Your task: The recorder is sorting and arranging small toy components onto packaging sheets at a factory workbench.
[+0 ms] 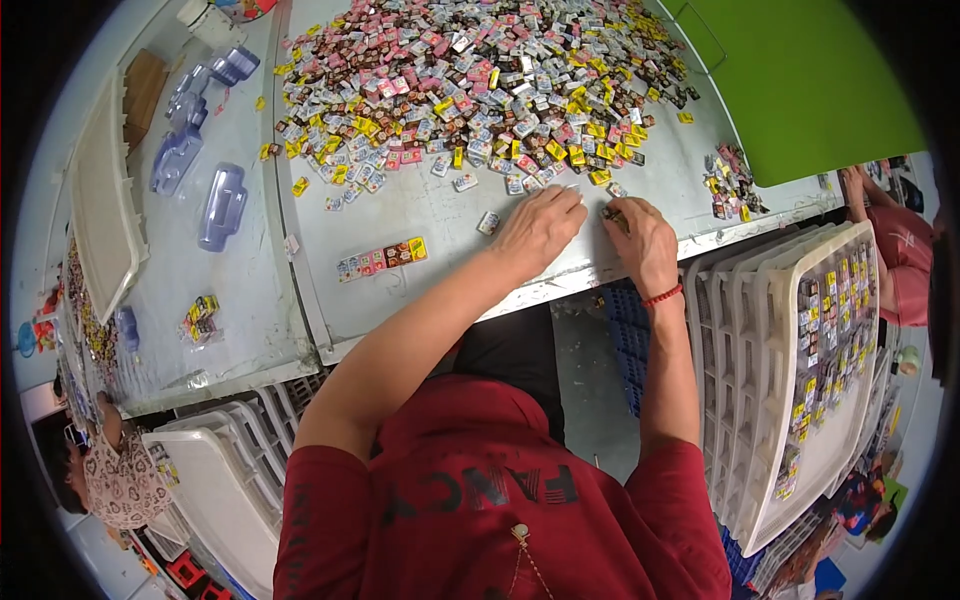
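Note:
A large heap of small printed blocks (470,80), in pink, white, brown and yellow, covers the far part of the table. At its near edge my left hand (545,228) is closed, fingers bent downward. What its fingertips hold, if anything, is hidden. My right hand (645,240), with a red bead bracelet, pinches a small dark block (614,216) between thumb and fingers, just above the table's front edge. Left of my left hand lies one loose white block (488,222). Farther left, a neat two-line strip of blocks (382,259) rests on the tabletop, yellow at its right end.
Clear plastic shells (222,207) lie on the left table, near a small bagged set (201,318). A smaller block pile (733,185) sits at the right, below a green panel (810,80). Stacked white trays (800,390) stand at my right. Other people (905,250) are at both sides.

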### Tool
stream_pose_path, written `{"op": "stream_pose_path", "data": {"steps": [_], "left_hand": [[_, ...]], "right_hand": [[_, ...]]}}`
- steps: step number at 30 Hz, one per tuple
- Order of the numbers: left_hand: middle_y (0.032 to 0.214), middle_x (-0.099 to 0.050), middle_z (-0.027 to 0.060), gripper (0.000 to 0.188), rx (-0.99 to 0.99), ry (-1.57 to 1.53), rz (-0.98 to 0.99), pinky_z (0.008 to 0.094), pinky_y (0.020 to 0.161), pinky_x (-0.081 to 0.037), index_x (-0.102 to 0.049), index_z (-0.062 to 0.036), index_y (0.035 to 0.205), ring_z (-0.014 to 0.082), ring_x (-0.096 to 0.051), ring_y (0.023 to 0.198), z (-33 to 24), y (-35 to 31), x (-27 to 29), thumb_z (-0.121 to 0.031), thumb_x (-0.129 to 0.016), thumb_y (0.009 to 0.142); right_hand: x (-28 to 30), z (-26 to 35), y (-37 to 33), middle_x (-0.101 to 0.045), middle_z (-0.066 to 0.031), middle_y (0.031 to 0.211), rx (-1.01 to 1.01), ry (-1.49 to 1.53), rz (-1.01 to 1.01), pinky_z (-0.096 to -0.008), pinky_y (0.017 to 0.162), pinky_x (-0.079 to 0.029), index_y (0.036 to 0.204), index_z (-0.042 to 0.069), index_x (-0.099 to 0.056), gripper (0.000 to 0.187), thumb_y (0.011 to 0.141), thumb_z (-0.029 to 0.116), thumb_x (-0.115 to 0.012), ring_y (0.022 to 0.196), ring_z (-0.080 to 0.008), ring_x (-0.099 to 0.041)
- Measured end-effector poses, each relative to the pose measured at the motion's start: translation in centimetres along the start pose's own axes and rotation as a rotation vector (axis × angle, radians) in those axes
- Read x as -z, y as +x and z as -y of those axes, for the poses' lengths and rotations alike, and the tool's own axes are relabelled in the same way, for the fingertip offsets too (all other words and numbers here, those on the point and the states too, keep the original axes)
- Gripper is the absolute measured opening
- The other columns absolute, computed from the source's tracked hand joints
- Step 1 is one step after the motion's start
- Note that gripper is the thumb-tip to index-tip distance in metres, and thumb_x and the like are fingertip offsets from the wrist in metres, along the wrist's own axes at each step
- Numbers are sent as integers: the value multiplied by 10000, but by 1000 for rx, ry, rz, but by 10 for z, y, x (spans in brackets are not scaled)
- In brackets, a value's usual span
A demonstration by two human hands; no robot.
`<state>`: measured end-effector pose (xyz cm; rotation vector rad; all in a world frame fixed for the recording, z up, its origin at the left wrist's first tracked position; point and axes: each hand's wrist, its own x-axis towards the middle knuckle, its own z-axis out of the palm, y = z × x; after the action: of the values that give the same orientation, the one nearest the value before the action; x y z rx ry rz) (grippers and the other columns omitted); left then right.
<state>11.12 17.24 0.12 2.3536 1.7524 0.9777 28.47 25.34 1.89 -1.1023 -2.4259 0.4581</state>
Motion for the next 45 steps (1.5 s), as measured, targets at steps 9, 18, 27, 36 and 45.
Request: {"op": "stream_pose_path", "data": {"steps": [9, 18, 27, 36, 45], "left_hand": [[1258, -550, 149, 354, -99, -111, 37, 408, 936, -456, -584, -23, 1191, 332, -547, 1066, -1, -23, 4, -85, -474, 860], [1166, -557, 163, 315, 15, -125, 196, 380, 915, -460, -620, -5, 1101, 317, -534, 1068, -12, -32, 9, -71, -511, 813], [1135, -539, 169, 312, 70, -201, -196, 400, 900, -465, -576, 6, 1101, 350, -534, 1038, -26, -61, 10, -39, -545, 794], [1022, -623, 97, 167, 429, 69, -378, 351, 813, -501, -643, -37, 925, 273, -602, 960, -9, -190, 121, -80, -696, 772], [1027, -637, 45, 196, 352, 126, -335, 328, 827, -494, -665, -38, 917, 243, -582, 951, 22, -202, 123, -80, -714, 732]], "right_hand": [[-3, 8, -9, -655, -149, 994, 68, 118, 1, -396, 751, -519, 974, 54, -664, 193, 790, 113, -668, 884, -351, -635], [-18, 25, -27, -647, -163, 1019, 69, 0, -168, -403, 817, -490, 1001, 57, -662, 211, 792, 87, -661, 932, -344, -603], [-34, 19, -20, -644, -176, 1040, 149, -2, -225, -408, 821, -494, 1032, 29, -656, 248, 786, 50, -681, 932, -347, -608], [-59, 151, -25, -659, -125, 1003, 524, 310, 153, -359, 754, -508, 984, 27, -643, 273, 723, 21, -722, 878, -308, -617], [-102, 191, -20, -657, -107, 1045, 668, 166, 154, -357, 865, -494, 995, 45, -651, 265, 741, 95, -711, 959, -274, -626]]}}
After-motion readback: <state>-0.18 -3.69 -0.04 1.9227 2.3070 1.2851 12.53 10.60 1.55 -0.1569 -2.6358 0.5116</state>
